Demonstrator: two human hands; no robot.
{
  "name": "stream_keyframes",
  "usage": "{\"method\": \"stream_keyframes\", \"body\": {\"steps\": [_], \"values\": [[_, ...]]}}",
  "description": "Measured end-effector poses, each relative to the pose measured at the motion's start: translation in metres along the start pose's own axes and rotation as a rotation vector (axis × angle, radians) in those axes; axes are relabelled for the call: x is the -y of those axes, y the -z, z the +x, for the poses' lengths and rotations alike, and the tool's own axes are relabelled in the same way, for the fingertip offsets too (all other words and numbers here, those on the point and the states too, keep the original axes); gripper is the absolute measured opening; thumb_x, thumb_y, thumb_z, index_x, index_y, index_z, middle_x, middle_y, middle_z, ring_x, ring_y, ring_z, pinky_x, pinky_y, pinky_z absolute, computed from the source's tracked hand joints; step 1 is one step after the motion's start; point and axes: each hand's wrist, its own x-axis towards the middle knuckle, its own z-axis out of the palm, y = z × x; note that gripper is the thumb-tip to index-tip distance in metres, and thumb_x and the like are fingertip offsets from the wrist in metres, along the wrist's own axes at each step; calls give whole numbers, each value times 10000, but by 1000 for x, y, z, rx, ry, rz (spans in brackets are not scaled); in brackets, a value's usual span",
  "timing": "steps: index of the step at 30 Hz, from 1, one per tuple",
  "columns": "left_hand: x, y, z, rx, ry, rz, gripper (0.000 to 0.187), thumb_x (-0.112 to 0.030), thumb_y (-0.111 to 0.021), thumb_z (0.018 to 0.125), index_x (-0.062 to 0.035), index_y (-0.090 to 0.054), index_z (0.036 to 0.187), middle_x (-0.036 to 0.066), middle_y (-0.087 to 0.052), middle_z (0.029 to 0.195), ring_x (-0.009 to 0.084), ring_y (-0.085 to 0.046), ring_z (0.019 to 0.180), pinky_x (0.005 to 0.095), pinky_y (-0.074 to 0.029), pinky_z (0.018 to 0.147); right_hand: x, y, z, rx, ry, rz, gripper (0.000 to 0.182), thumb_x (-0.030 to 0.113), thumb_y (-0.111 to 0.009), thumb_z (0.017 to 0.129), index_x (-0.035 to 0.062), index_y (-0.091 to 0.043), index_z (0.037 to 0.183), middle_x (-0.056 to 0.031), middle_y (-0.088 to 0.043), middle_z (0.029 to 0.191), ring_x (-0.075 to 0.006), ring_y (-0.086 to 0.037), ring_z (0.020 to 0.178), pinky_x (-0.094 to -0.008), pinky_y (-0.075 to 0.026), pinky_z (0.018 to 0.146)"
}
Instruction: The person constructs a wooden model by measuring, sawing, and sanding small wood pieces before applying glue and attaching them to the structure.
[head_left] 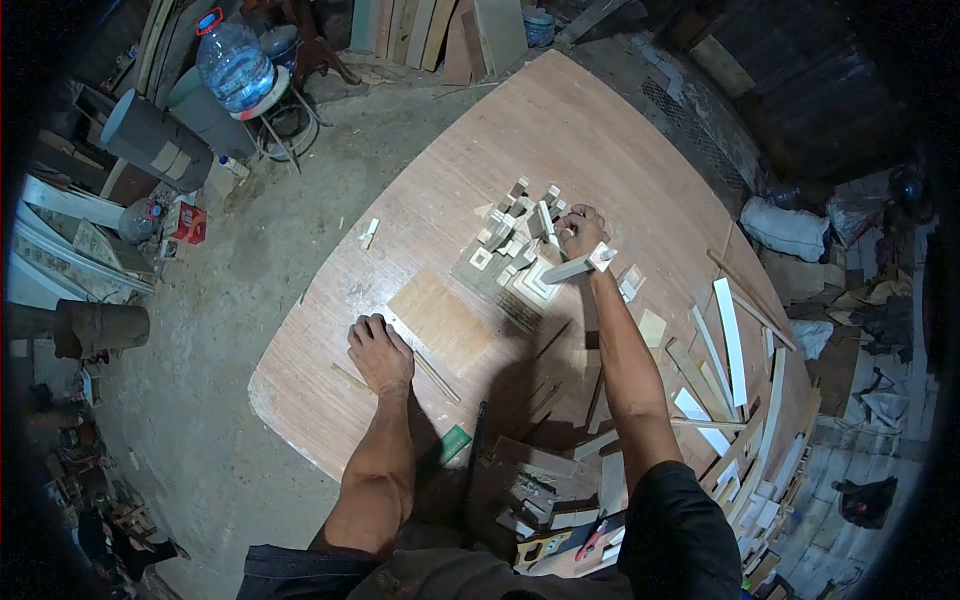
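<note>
On the large wooden table point(460, 150) stands a cluster of small pale wooden blocks and posts point(510, 235), resting on a dark board. My right hand point(582, 230) reaches to the cluster's right side with fingers curled; what they hold, if anything, is too small to make out. A taller square post point(575, 268) rises beside my right wrist. My left hand point(380, 352) rests on the table with its fingers bent downward, beside a flat light wooden panel point(440, 318). Close to its right lies a thin wooden stick point(437, 377).
White and brown wood strips point(730, 340) crowd the table's right side. A handsaw point(545, 548) and red-handled pliers point(590, 540) lie near my body. A green card point(454, 444) is at the front. A water bottle point(235, 75) stands on a stool at the upper left.
</note>
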Motion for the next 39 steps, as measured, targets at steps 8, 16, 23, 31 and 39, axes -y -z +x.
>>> {"method": "stream_keyframes", "body": {"steps": [8, 16, 23, 31, 39], "values": [[0, 1, 0, 0, 8, -4, 300, -169, -547, 929, -69, -556, 1212, 162, -522, 1290, 342, -456, 1237, 471, -386, 988, 6, 8, -6, 10, 20, -38, 108, 168, -726, 751, 195, -783, 839, -77, -582, 1293, -310, -449, 1288, -546, -305, 1016], [1, -2, 0, -19, 3, -11, 296, -188, -531, 937, -62, -559, 1204, 164, -525, 1290, 346, -457, 1237, 472, -387, 991, 1, 8, -3, -25, 65, -18, 130, 177, -738, 755, 161, -785, 876, -102, -572, 1320, -310, -441, 1293, -542, -297, 1023], [0, -1, 0, -8, 13, -22, 295, -170, -543, 931, -62, -559, 1205, 164, -525, 1288, 349, -458, 1238, 475, -391, 986, 33, 28, -20, 45, 143, -289, 207, 125, -714, 777, 145, -783, 971, -119, -561, 1353, -346, -450, 1296, -539, -346, 1028], [-3, 3, 1, -15, 6, -49, 286, -165, -521, 934, -39, -567, 1187, 179, -520, 1267, 365, -452, 1230, 487, -389, 1010, 25, 27, -18, 18, 258, -263, 220, 120, -717, 771, 125, -779, 982, -136, -524, 1377, -348, -414, 1317, -562, -308, 1021], [0, -1, 0, 1, 12, -1, 312, -181, -542, 927, -67, -544, 1218, 161, -513, 1294, 346, -452, 1247, 472, -388, 1003, 32, 32, -24, 48, 213, -287, 180, 133, -741, 771, 94, -777, 943, -134, -495, 1399, -332, -384, 1338, -547, -299, 1017]]}}
